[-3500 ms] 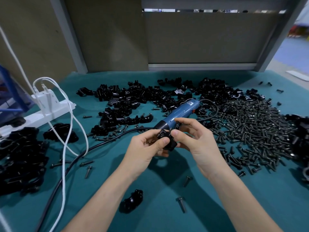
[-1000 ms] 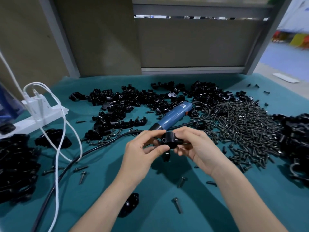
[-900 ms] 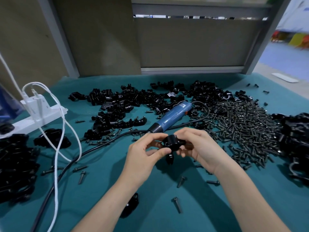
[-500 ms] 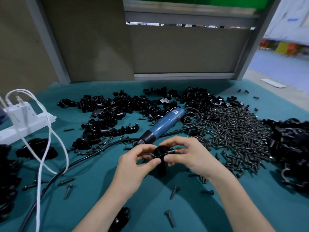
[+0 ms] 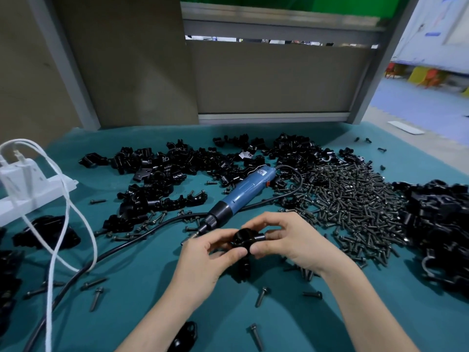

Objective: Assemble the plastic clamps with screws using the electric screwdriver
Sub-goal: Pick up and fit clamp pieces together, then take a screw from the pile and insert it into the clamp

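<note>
Both forearms are bare, as are the left grip (image 5: 200,260) and right grip (image 5: 291,243), thumbnails short.

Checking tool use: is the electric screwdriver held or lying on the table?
Lying: electric screwdriver rests on the table; left hand and right hand hold a clamp.

Workbench (image 5: 380,313) under teal cloth.

Behind workbench, far edge: tan board panel (image 5: 274,77), plain, grey rail (image 5: 274,117) along its foot.

Above that panel: narrow slot (image 5: 253,39), bright scraps of room beyond showing through. Over slot, grey crossbar (image 5: 279,21), then green surface (image 5: 279,3).

Behind workbench, left: darker tan panel (image 5: 132,59), grey upright post (image 5: 68,72) beside it.

Right rear corner of workbench: slanted grey post (image 5: 377,72).

Right of workbench: open hall, blue floor (image 5: 418,107), pale strip (image 5: 406,127) lying near bench, yellow and red shapes (image 5: 421,74) far off, blurred.

Light soft, even.
</note>
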Demonstrator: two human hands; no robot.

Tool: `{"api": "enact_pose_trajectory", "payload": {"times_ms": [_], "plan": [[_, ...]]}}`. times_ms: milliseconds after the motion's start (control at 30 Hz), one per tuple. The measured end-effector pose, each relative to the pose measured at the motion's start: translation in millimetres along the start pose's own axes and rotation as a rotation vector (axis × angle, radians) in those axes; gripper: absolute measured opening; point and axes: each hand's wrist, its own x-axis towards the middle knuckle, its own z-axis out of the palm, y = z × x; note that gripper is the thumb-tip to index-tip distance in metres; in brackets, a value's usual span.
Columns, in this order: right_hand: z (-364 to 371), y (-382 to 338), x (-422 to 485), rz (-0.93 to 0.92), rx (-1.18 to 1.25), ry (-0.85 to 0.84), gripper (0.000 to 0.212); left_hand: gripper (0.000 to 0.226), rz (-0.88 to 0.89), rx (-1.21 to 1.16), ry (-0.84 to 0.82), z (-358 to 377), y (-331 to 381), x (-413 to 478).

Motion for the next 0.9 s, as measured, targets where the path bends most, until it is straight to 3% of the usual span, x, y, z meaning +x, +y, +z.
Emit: {"api": "enact_pose_trajectory", "payload": {"times_ms": [100, 167, 300, 367, 467, 567, 733, 900], "plan": [[-13, -8, -6, 0.023, -0.103, -0.048, 0.038, 0.034, -0.015, -0.016, -0.003, 3, -2, -2], [-30, -10, -11, 0.019, -0.134, 0.038, 0.038, 0.035, -0.018, -0.019, -0.002, 4, -2, -2], [-80, 6, -13, 0.123, -0.48, 0.682, 0.028, 0.042, -0.029, -0.029, 0.014, 4, -1, -3], [-102, 20, -13, 0.234, -0.644, 0.813, 0.032, 0.039, -0.042, -0.057, 0.014, 3, -1, -4], [-118, 32, -14, 0.27, -0.913, 0.633, 0.025, 0.036, -0.028, -0.041, 0.016, 3, -1, -5], [-120, 35, -17, 0.169, -1.147, 0.431, 0.014, 0.036, -0.024, -0.035, 0.015, 4, 0, -4], [-118, 24, -10, 0.114, -1.409, 0.134, 0.02, 0.036, -0.014, -0.055, -0.004, 4, 3, -6], [-119, 17, -6, 0.152, -1.588, 0.034, 0.023, 0.037, -0.016, -0.043, -0.022, 2, 1, -6]]}}
